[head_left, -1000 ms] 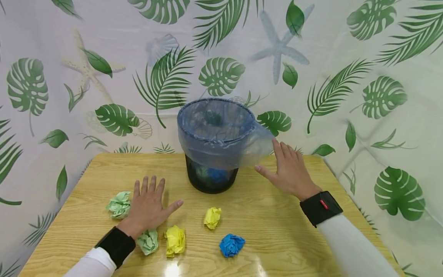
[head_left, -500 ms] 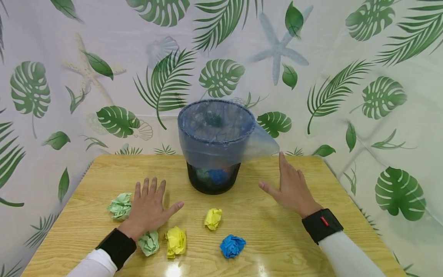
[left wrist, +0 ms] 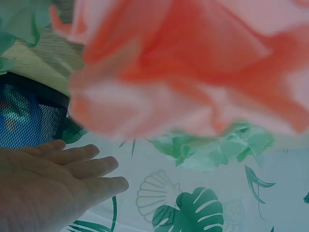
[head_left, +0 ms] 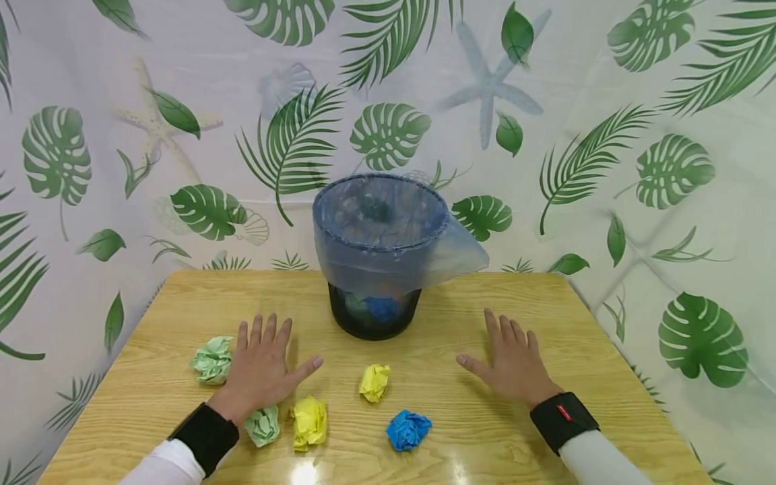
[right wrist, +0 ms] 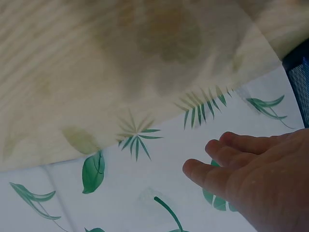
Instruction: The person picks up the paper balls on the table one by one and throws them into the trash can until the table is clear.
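Observation:
My left hand (head_left: 261, 367) is spread flat, palm down, at the table's left, between two light green crumpled paper balls. One green ball (head_left: 212, 360) lies by its outer side, the other (head_left: 263, 426) beside the wrist. In the left wrist view a pink-red crumpled paper ball (left wrist: 193, 63) looms close; the hand hides it from the head view. My right hand (head_left: 512, 360) is spread with fingers forward at the table's right, holding nothing. Between the hands stands a black mesh wastebasket (head_left: 372, 323), lined with a translucent blue bag (head_left: 376, 263) folded over its rim.
Two yellow paper balls (head_left: 374, 382) and a blue paper ball (head_left: 409, 430) lie on the wooden table (head_left: 473, 417) in front of the basket. Paper balls show through the basket's mesh. A leaf-patterned cloth (head_left: 576, 101) hangs behind and at the sides.
My right hand has let go of the bag's right edge and drawn back toward me. The bag's corner sticks out loose to the right. The left hand stays in place.

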A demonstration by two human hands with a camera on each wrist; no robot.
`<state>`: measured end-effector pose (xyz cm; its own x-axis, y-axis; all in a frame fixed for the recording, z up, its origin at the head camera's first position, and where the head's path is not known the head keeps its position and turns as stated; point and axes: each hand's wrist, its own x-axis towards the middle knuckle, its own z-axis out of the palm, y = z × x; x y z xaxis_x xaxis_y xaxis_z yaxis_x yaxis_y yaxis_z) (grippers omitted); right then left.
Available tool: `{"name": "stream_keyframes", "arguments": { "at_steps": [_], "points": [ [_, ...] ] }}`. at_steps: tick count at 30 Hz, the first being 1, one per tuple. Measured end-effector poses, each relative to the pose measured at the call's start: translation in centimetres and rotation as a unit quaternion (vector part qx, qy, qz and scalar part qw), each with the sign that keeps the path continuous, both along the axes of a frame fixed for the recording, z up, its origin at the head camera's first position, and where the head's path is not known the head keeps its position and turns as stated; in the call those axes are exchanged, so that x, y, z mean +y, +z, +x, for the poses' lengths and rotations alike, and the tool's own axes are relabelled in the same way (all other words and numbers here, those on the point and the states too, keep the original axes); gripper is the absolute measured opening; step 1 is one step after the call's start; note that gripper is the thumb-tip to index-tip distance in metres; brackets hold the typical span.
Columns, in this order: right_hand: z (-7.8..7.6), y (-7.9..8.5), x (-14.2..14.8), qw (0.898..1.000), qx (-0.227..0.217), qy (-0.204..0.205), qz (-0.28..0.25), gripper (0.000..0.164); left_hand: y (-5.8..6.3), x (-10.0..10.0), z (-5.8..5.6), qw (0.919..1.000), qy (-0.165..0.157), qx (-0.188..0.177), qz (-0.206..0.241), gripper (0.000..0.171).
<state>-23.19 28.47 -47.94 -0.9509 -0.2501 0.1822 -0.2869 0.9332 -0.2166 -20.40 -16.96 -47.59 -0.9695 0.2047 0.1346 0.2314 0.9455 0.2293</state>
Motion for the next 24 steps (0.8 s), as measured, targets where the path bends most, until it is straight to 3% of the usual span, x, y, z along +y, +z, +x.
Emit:
{"name": "stream_keyframes", "arguments": {
  "at_steps": [5, 14, 19, 24],
  "points": [
    [0.2, -0.8, 0.2, 1.000, 0.002, 0.000, 0.005, 0.104, -0.1, 0.3, 0.3, 0.9999, -0.009, -0.001, 0.013, 0.105],
    [0.4, -0.8, 0.1, 1.000, -0.003, -0.001, 0.015, 0.102, -0.5, 0.6, 1.5, 0.9985, -0.051, 0.000, 0.022, 0.098],
    [0.4, -0.8, 0.0, 1.000, 0.000, -0.001, 0.016, 0.101, 0.0, 0.9, 2.4, 0.9947, -0.086, -0.044, 0.034, 0.095],
    [0.5, -0.9, -0.1, 1.000, -0.008, -0.001, 0.011, 0.102, 0.8, 1.0, 3.4, 0.9827, -0.147, -0.100, 0.051, 0.096]
  ]
}}
